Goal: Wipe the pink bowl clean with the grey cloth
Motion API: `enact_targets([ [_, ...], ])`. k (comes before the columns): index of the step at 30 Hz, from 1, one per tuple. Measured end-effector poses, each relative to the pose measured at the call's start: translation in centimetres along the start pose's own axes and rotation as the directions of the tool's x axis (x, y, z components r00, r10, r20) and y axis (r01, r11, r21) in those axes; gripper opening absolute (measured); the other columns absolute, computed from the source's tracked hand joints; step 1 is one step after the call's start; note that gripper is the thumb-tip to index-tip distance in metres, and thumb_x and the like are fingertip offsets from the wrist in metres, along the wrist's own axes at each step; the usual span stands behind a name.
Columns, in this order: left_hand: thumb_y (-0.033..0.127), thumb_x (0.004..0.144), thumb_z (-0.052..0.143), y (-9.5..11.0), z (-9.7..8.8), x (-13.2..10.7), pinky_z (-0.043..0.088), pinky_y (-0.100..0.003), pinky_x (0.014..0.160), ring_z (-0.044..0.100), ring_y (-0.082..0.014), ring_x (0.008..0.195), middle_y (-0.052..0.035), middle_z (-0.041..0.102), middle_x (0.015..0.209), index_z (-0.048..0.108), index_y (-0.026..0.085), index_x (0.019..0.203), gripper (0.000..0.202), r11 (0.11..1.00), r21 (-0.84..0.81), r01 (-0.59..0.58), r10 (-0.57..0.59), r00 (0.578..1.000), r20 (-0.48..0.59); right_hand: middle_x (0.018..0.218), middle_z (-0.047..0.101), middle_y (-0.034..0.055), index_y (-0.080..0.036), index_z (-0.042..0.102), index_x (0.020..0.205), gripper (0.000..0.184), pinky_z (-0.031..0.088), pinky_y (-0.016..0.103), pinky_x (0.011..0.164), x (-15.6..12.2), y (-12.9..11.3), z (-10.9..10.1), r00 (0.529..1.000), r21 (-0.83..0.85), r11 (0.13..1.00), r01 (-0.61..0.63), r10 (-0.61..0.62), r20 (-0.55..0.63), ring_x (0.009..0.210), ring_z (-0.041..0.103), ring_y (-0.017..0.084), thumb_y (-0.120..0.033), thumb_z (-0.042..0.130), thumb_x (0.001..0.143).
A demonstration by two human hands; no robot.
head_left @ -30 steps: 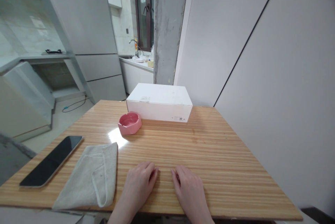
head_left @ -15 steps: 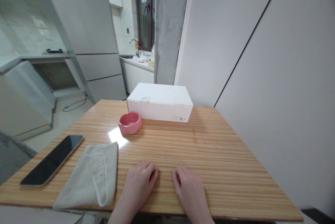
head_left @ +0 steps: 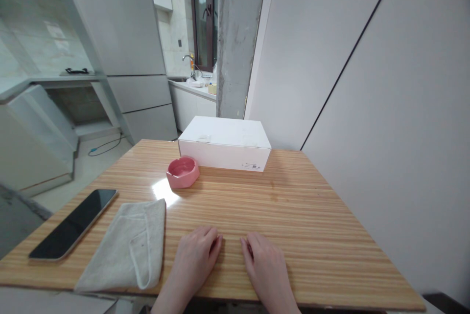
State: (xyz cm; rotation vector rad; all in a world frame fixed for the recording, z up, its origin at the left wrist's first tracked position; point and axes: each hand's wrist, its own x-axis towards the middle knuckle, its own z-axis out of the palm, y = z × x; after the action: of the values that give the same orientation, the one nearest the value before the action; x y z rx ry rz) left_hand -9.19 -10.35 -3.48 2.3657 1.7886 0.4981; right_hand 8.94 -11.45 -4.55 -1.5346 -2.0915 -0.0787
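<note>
My left hand [head_left: 194, 257] and my right hand [head_left: 265, 265] lie palm down, side by side, on the striped wooden table [head_left: 312, 226] near its front edge. Both hold nothing, and their fingers are loosely curled against the wood. A folded grey cloth [head_left: 128, 245] lies just left of my left hand. Farther left a dark phone [head_left: 73, 223] lies face up. A pink ashtray [head_left: 182, 172] sits beyond the cloth, in front of a closed white box [head_left: 224, 143] at the table's far edge.
A white wall runs along the table's right side. A concrete pillar [head_left: 238, 35] rises behind the box. A grey fridge [head_left: 121, 50] and a kitchen counter with a tap [head_left: 189, 62] stand at the back left.
</note>
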Motion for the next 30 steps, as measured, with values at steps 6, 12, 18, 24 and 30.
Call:
enact_targets([
  [6, 0.025, 0.093, 0.037, 0.03, -0.11, -0.09, 0.036, -0.029, 0.062, 0.061, -0.0187, 0.072, -0.0011, 0.064, 0.075, 0.056, 0.022, 0.073, 0.027, 1.0, 0.005, -0.007, 0.007, 1.0, 0.0, 0.064, 0.059, -0.0007, -0.024, 0.05, 0.069, 0.036, 0.028, 0.027, 0.055, 0.02, -0.04, -0.05, 1.0, -0.015, 1.0, 0.005, -0.005, -0.005, 0.057, 0.057, 0.016, -0.029, 0.03, 0.098],
  [12, 0.025, 0.093, 0.038, 0.05, -0.25, -0.09, 0.037, -0.029, 0.061, 0.061, -0.0186, 0.071, -0.0013, 0.064, 0.074, 0.056, 0.022, 0.073, 0.027, 1.0, 0.009, -0.005, 0.005, 1.0, -0.008, 0.063, 0.058, -0.0006, -0.024, 0.049, 0.068, 0.039, 0.029, 0.027, 0.055, -0.11, -0.02, 0.13, 0.999, -0.021, 1.0, 0.019, -0.019, -0.031, 0.056, 0.056, 0.016, -0.031, 0.027, 0.099],
  [18, 0.024, 0.092, 0.039, 0.05, -0.17, 0.02, 0.037, -0.029, 0.062, 0.062, -0.0187, 0.072, -0.0009, 0.065, 0.075, 0.056, 0.022, 0.073, 0.026, 1.0, 0.0, -0.01, 0.01, 1.0, -0.013, 0.062, 0.058, -0.0007, -0.024, 0.049, 0.068, 0.04, 0.029, 0.027, 0.055, -0.06, -0.07, 0.2, 0.999, -0.028, 0.999, 0.016, -0.017, -0.037, 0.055, 0.056, 0.016, -0.032, 0.025, 0.099],
  [24, 0.024, 0.092, 0.039, 0.04, -0.2, 0.01, 0.037, -0.029, 0.061, 0.062, -0.0187, 0.071, -0.0012, 0.064, 0.074, 0.057, 0.022, 0.073, 0.027, 1.0, 0.013, -0.017, 0.017, 1.0, -0.025, 0.061, 0.057, -0.0006, -0.024, 0.048, 0.067, 0.041, 0.028, 0.027, 0.054, -0.03, -0.11, 0.03, 0.999, -0.033, 0.999, 0.016, -0.017, -0.038, 0.054, 0.055, 0.016, -0.032, 0.025, 0.099],
  [30, 0.024, 0.093, 0.038, 0.09, 0.16, -0.04, 0.039, -0.029, 0.062, 0.062, -0.0188, 0.072, -0.0022, 0.065, 0.076, 0.058, 0.022, 0.074, 0.028, 0.999, 0.031, -0.009, 0.009, 1.0, 0.0, 0.062, 0.058, -0.0006, -0.023, 0.049, 0.067, 0.039, 0.029, 0.027, 0.055, 0.02, -0.14, -0.03, 0.999, -0.019, 1.0, 0.019, -0.019, -0.031, 0.055, 0.056, 0.015, -0.03, 0.027, 0.099],
])
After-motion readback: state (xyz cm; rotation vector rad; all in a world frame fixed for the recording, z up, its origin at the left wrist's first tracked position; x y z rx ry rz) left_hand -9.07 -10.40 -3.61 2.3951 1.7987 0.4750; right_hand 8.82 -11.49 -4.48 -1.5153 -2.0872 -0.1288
